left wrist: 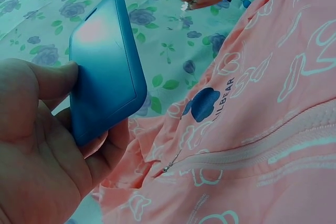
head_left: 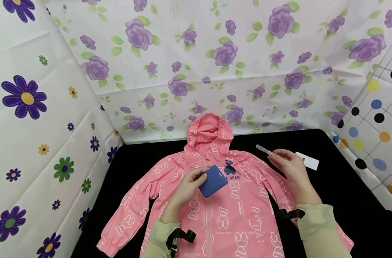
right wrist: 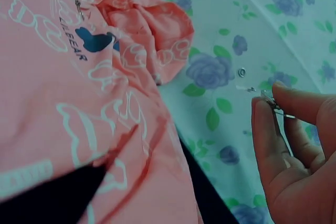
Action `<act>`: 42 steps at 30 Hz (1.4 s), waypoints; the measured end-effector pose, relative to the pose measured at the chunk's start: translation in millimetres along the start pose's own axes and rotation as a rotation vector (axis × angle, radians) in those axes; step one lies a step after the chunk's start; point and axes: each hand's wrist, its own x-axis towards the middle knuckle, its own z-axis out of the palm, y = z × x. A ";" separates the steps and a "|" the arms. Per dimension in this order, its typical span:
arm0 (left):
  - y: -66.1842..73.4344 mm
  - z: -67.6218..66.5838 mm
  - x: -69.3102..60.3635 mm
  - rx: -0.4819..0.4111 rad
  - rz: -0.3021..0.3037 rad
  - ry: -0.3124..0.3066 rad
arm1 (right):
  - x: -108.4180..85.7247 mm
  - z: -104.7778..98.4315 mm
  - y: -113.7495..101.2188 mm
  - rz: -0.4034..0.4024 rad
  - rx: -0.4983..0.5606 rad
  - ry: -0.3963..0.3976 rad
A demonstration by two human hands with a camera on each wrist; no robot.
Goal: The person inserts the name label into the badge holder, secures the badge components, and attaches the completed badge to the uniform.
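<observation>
My left hand (head_left: 190, 184) holds a flat blue case (head_left: 213, 181) with rounded corners above the jacket's front, thumb on its near edge. Seen closer in the left wrist view, the blue case (left wrist: 105, 72) has a smooth, shiny face. Over the jacket's shoulder at the right, my right hand (head_left: 291, 168) pinches a small slim strip (head_left: 263, 149), clear or pale with tiny coloured marks. In the right wrist view metal parts show between the fingertips; its exact kind is unclear. Beneath both hands, a pink hooded jacket (head_left: 228, 215) lies front up, sleeves spread.
A white card (head_left: 308, 161) with a dark mark lies on the black table (head_left: 344, 186), right of the right hand. Floral cloth (head_left: 170, 53) hangs behind the table, with patterned cloth walls at both sides. The jacket's hood (head_left: 210, 130) reaches the table's back edge.
</observation>
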 end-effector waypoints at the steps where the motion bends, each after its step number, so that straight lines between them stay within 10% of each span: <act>1: 0.1 0.3 0.2 -0.002 -0.001 0.000 | 2.9 -3.9 -0.2 0.021 0.026 0.002; 5: 0.1 0.6 0.5 -0.006 -0.006 -0.002 | 10.3 -17.2 -0.2 0.085 -0.045 0.050; 13: -0.1 0.0 0.9 0.015 -0.012 0.016 | 14.6 -30.4 0.7 0.036 -0.594 0.032; 42: -2.0 -1.7 -0.1 0.008 -0.015 0.008 | 29.4 -42.6 17.1 0.132 -0.637 -0.019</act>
